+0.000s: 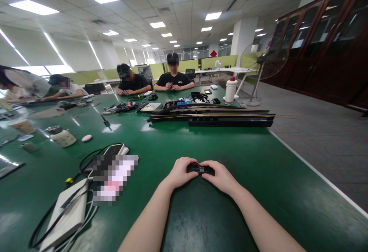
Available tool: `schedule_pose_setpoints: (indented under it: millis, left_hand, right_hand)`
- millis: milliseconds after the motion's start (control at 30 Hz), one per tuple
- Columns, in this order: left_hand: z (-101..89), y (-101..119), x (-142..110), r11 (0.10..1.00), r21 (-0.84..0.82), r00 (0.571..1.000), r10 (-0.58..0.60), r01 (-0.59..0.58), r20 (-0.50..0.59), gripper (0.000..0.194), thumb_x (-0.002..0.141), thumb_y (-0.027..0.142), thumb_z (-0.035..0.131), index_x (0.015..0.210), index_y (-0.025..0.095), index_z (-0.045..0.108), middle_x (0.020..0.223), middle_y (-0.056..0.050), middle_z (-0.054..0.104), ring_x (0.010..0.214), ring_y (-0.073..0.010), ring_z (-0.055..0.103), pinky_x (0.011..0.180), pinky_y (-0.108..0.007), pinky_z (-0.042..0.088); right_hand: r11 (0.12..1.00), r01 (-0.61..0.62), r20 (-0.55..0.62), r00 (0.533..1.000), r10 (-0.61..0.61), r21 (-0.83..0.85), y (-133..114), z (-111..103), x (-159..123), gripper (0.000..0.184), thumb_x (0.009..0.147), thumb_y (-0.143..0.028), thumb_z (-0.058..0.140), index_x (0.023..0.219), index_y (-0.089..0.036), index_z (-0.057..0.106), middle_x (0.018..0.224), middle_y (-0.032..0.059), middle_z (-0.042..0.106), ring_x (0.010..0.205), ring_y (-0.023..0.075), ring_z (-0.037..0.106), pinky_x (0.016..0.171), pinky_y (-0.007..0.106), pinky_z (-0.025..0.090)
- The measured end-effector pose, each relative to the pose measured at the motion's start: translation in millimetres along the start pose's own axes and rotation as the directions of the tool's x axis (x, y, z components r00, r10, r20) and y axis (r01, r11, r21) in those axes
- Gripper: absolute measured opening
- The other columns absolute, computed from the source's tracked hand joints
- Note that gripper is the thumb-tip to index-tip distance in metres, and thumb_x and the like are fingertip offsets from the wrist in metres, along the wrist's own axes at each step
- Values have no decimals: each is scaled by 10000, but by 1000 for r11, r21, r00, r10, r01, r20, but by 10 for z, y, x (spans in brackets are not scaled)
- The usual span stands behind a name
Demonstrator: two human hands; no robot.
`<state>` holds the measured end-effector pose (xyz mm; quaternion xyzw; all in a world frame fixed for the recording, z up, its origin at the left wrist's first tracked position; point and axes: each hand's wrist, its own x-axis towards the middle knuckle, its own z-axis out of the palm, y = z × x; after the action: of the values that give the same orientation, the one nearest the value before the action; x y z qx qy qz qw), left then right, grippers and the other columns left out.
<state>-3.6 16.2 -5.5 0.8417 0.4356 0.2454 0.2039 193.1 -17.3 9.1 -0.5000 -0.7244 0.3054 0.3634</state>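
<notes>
Between my two hands is a small black part (pixel 201 169) with a metallic bit in its middle; its exact kind is too small to make out. My left hand (pixel 181 172) grips its left end, thumb in front and fingers behind. On the other end, my right hand (pixel 219 174) has the same kind of pinch, thumb and forefinger curled round it. Both hands are low over the green table (pixel 161 144), near its front. My fingers cover much of the part.
Long black rails (pixel 230 121) with thin brass-coloured rods lie across the table ahead. Left are a white power bank (pixel 69 210), cables and a phone (pixel 113 150). A white bottle (pixel 230 91) stands at back right. A screwdriver-like tool (pixel 106 122) and several seated people (pixel 174 77) are farther off.
</notes>
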Motion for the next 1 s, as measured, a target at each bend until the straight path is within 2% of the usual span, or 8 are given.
schedule_pose_setpoints:
  millis: [267,1000]
  left_hand:
    - [-26,-1,-9,1000,4,1000,-24,24,16,383,699,313,677,1061,246,572,1031,-20,614,993,-227,527,904,-365,381]
    - [-23,11,-9,1000,-2,1000,-2,2,1,379,717,323,663,1073,238,567,1035,-19,610,992,-222,524,903,-357,384]
  right_hand:
    - [1000,5,-1,1000,-5,15,9,26,11,361,625,-176,648,973,-269,664,1004,29,681,962,242,590,904,413,417]
    - [999,15,5,1000,-15,-45,8,18,3,363,648,-167,633,1004,-239,648,1031,45,673,974,234,587,903,396,422]
